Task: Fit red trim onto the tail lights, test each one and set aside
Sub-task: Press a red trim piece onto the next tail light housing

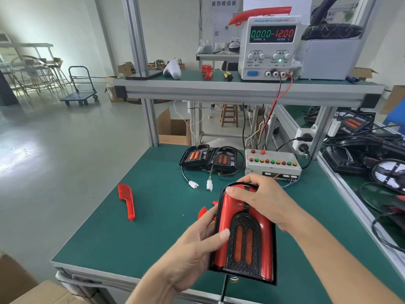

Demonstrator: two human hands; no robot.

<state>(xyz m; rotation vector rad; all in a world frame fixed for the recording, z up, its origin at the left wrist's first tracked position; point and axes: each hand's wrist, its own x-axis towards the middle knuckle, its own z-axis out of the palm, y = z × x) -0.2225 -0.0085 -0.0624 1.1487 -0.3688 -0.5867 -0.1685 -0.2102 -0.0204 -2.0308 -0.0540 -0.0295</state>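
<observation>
Tail light (pixel 243 244), with red trim (pixel 228 207) laid round its dark patterned face, was held at six o'clock just above the near edge of the tabletop (pixel 153 200).

- Grip: left hand (pixel 197 246) curled round the left flank, thumb pressing the trim; right hand (pixel 260 200) cupped over the top arch, fingertips bearing down on the trim.
- Handling (judged): light, rigid moulded plastic; glossy trim likely slippery and liable to snap at its clips. Best held by the outer flanks, clear of the amber lenses.
- Spare trim piece (pixel 127 201) lay at nine o'clock.
- Two untrimmed tail lights (pixel 210 159), connectors trailing, lay at twelve o'clock beside the button test box (pixel 272 163).
- Power supply (pixel 270 47) stood on the shelf beyond.
</observation>
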